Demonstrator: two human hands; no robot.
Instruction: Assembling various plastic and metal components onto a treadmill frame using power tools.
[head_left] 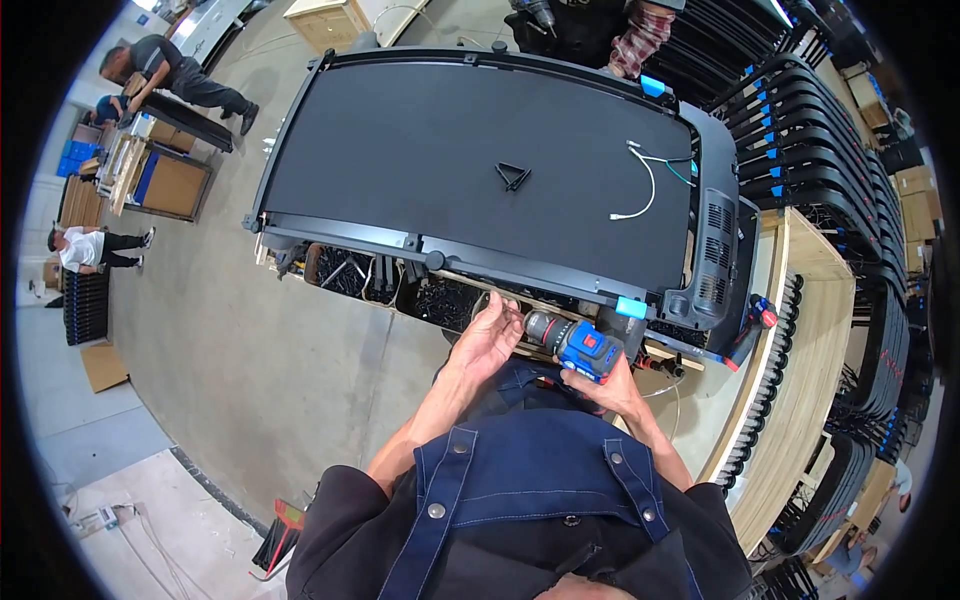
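My right hand (617, 388) grips a blue and black cordless drill (588, 350) with red accents, its chuck pointing left. At the drill's front end, my left hand (487, 338) is closed, with thumb and fingertips pinched together by the bit. Whatever small thing they hold is too small to make out. Both hands are just off the near side rail of a treadmill deck (420, 150) with a black belt. Lying on the belt are a small black triangular part (513, 177) and a white cable (653, 185) with a green wire.
Bins of dark hardware (445, 300) sit under the deck's near edge. Across the deck stands a co-worker with a plaid sleeve (640, 40). A wooden rack (815, 330) and stacked black frames (810, 130) line the right. Other people are at the far left.
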